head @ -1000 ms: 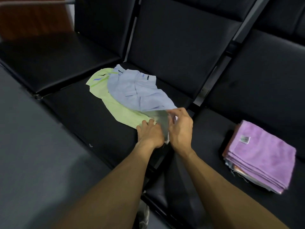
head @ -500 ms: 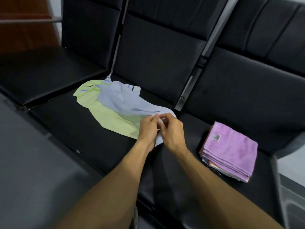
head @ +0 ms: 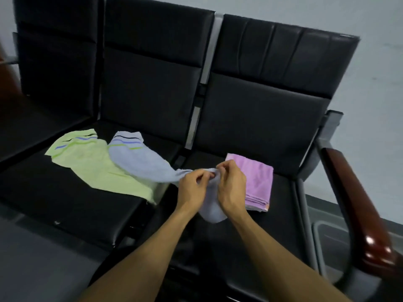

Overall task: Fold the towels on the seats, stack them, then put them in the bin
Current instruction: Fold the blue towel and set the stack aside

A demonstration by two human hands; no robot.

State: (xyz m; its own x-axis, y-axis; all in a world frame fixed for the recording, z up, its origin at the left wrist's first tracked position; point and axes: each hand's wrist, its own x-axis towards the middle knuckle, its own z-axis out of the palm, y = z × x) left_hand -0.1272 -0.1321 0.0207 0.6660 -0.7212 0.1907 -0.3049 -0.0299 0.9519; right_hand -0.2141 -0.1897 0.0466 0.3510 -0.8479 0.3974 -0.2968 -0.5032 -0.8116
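The blue towel lies partly on the middle seat, its striped far end flat and its near end drawn up toward the gap between seats, where both hands hold it. The left hand pinches the cloth at its top edge, and the right hand pinches the same edge just beside it, fingers curled; a loose flap hangs below them. It looks thin, light and limp, so it will sag and crease wherever it is not held; taking it by two corners along one edge and spreading them apart should let it hang square before folding. Under its left side lies the green towel, flat and overlapped by it, likely to drag along if the blue one is pulled low. On the right seat sits a folded stack, pink on top, just beside the right hand. The bin cannot be made out for certain.
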